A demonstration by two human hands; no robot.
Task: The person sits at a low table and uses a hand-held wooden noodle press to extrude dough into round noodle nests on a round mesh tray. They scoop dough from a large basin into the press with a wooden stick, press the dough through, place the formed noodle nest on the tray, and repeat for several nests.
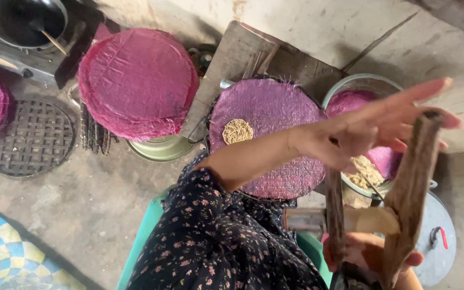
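Observation:
My left hand (377,126) reaches across to the right with its fingers spread, right behind the top of a wooden press (412,188). It grips nothing that I can see. The press has two long wooden arms that meet low down, where my right hand (363,255) is closed round them. Left of the press lies a round purple woven mat (275,113) with one small coil of pale noodles (237,131) on it. Behind my left hand a metal bowl (361,81) holds pale dough (365,171) and a pink cloth.
A stack of pink woven mats (138,80) rests on a metal pot at the back left. A dark woven round tray (28,137) lies on the concrete floor, with a dark pan (22,21) above it. A grey lid (436,241) sits at the lower right.

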